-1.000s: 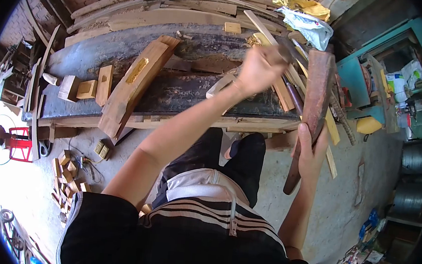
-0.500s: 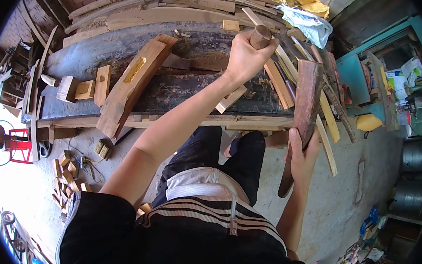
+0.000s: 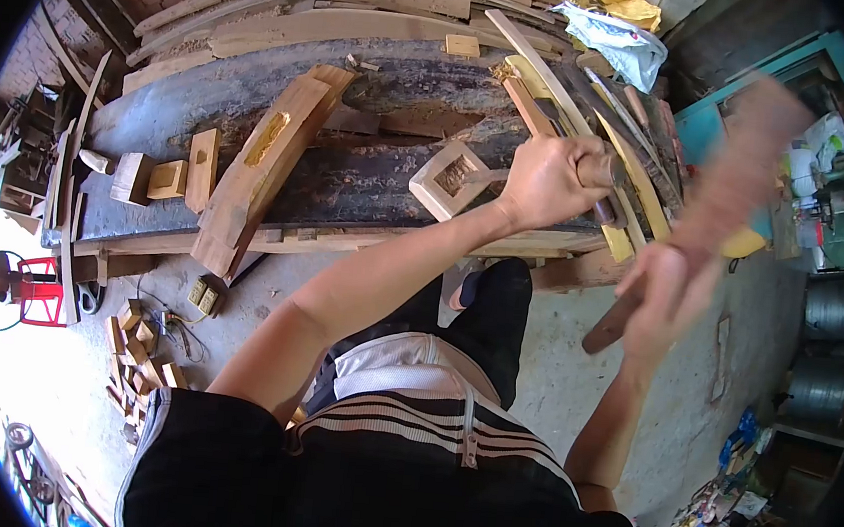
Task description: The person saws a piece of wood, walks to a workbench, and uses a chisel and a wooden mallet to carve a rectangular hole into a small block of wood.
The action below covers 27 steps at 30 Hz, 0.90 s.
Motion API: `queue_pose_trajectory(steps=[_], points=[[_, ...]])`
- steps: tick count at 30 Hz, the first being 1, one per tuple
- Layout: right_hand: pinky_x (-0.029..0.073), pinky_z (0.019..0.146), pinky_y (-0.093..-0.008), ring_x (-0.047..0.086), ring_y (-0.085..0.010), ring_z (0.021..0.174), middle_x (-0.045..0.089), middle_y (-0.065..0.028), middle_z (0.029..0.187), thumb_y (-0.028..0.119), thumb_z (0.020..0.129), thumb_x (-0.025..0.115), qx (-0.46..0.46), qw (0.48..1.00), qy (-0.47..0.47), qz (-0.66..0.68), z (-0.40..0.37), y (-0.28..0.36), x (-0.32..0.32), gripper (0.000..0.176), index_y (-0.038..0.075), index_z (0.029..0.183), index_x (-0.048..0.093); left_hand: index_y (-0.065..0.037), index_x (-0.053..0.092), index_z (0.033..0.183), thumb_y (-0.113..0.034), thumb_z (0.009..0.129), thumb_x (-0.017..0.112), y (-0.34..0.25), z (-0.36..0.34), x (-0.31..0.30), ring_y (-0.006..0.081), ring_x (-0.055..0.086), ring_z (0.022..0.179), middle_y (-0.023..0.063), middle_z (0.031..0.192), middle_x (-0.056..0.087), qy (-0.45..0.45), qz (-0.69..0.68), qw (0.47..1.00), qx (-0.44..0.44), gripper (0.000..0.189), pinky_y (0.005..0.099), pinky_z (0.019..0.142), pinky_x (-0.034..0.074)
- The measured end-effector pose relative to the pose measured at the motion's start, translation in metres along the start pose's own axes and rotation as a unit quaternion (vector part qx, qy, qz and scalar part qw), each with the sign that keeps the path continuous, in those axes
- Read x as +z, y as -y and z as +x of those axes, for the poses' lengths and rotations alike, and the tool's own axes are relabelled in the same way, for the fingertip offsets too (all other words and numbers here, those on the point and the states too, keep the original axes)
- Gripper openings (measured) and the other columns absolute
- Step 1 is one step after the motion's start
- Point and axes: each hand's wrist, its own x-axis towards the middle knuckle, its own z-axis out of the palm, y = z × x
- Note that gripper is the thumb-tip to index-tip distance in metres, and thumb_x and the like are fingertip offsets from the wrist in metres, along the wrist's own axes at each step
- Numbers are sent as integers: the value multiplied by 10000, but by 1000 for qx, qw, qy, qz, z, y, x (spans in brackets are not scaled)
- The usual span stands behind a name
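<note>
No legible text, labels, numbers anywhere; packages (image 3: 800, 168) on teal shelf (image 3: 702, 137) too small to read.

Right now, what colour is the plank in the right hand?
The plank is reddish-brown, motion-blurred, in the right hand; head view. Left hand grips a wooden handle.

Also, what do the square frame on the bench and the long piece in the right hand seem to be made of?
The square frame looks like pale, unfinished wood: light raw faces, dark hollow centre. The long piece in the right hand seems darker reddish-brown wood, probably unvarnished; motion blur hides its grain.
</note>
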Motion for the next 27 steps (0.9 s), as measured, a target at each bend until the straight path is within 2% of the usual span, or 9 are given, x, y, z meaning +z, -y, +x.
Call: queue_pose_trajectory(steps=[2, 5, 6, 11, 13, 19, 22, 25, 27], points=[[376, 479, -271, 477, -100, 500, 514, -31, 680, 250, 947, 617, 46, 987, 88, -125, 4, -5, 6, 370, -29, 1172, 520, -110, 700, 868, -237, 695, 733, -1, -5, 3, 405, 654, 742, 187, 731, 661, -6, 21, 1000, 10, 217, 460, 673, 549], [378, 479, -267, 482, -95, 510, 506, -23, 678, 258, 947, 623, 119, 988, 66, -67, 1, -2, -9, 391, -30, 1186, 511, -122, 703, 883, -238, 683, 743, 2, -7, -1, 399, 658, 747, 185, 736, 662, 10, 22, 1000, -1, 234, 454, 683, 549], [418, 503, -271, 517, -125, 574, 538, -85, 744, 303, 975, 543, 75, 992, 51, -82, 1, 2, -13, 403, -41, 1186, 526, -125, 702, 875, -237, 681, 747, 2, -7, -1, 388, 661, 743, 176, 730, 663, 10, 15, 1000, -6, 228, 453, 681, 548], [404, 482, -258, 501, -116, 563, 535, -67, 766, 314, 980, 543, -20, 997, -39, 57, -2, -8, -11, 388, -39, 1140, 517, -122, 705, 869, -238, 679, 752, -2, -4, -1, 382, 661, 733, 166, 719, 663, 19, 8, 1000, -5, 228, 442, 666, 548], [459, 634, -324, 523, -140, 547, 568, -82, 752, 258, 933, 624, 37, 982, 109, -148, -3, -13, -2, 401, -25, 1197, 516, -122, 704, 859, -233, 675, 758, -1, -7, -1, 382, 661, 730, 159, 715, 663, -4, 37, 999, 23, 222, 432, 659, 548], [401, 495, -259, 498, -107, 551, 543, -51, 731, 238, 921, 616, 68, 996, -32, 56, -9, -4, -6, 330, -17, 1115, 537, -132, 724, 882, -214, 668, 762, 1, -8, -3, 374, 666, 725, 159, 706, 664, 17, 25, 1000, 8, 233, 426, 655, 547], [401, 485, -267, 495, -112, 530, 541, -38, 727, 258, 928, 614, 49, 997, -26, 58, -10, -22, -9, 347, -28, 1107, 532, -123, 723, 888, -207, 668, 755, 1, -5, -1, 362, 676, 723, 164, 715, 668, 4, -2, 1000, 16, 237, 417, 655, 546], [392, 445, -242, 486, -86, 515, 555, -32, 756, 311, 944, 634, 157, 983, 98, -13, -9, -15, 1, 482, -42, 1246, 507, -112, 715, 880, -211, 667, 752, 3, 0, -5, 377, 673, 728, 179, 726, 668, -7, -18, 1000, 14, 238, 412, 652, 546], [386, 423, -233, 488, -76, 513, 541, -25, 751, 338, 957, 627, 161, 984, 76, 6, -16, -18, 3, 506, -21, 1288, 496, -95, 712, 869, -201, 678, 746, 13, 1, -8, 390, 674, 735, 200, 723, 663, 0, -33, 999, -12, 221, 406, 642, 544]])
